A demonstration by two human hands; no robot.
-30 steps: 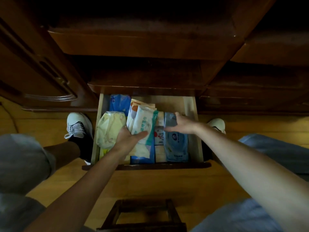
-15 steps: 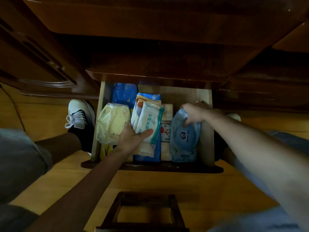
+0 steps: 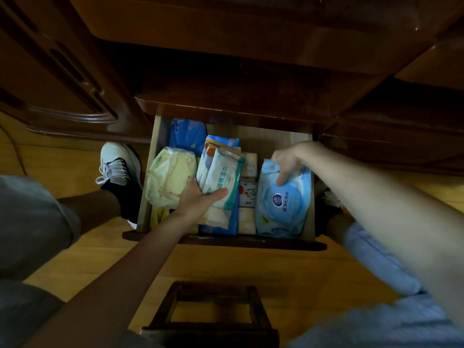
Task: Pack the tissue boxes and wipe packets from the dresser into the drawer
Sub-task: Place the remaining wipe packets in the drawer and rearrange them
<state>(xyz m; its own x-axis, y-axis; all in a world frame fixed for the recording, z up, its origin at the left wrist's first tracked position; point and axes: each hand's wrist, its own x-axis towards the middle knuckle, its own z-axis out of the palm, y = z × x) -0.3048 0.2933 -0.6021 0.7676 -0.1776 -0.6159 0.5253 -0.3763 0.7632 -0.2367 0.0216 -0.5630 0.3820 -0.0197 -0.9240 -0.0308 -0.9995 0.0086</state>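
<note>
The open wooden drawer [image 3: 310, 217] is packed with packets. My left hand [image 3: 198, 199] holds a white and green wipe packet [image 3: 222, 178] upright in the middle, thumb across its front, with other thin packets stacked behind it. A pale yellow tissue pack [image 3: 170, 175] lies on the left, and a dark blue pack [image 3: 187, 134] sits at the back. My right hand [image 3: 288, 160] grips the top end of a light blue wipe packet [image 3: 282, 202] with a round lid, lying on the drawer's right side. Small tissue packs [image 3: 247, 194] fill the gap between the two.
The dark wooden dresser [image 3: 238, 71] overhangs the drawer. My white shoe [image 3: 116, 162] stands left of the drawer on the wooden floor. A dark wooden stool frame [image 3: 213, 310] sits in front, between my knees.
My right hand has laid the light blue wipe packet flatter into the drawer's right side, so its round lid now faces up. My left hand still holds the white and green packet.
</note>
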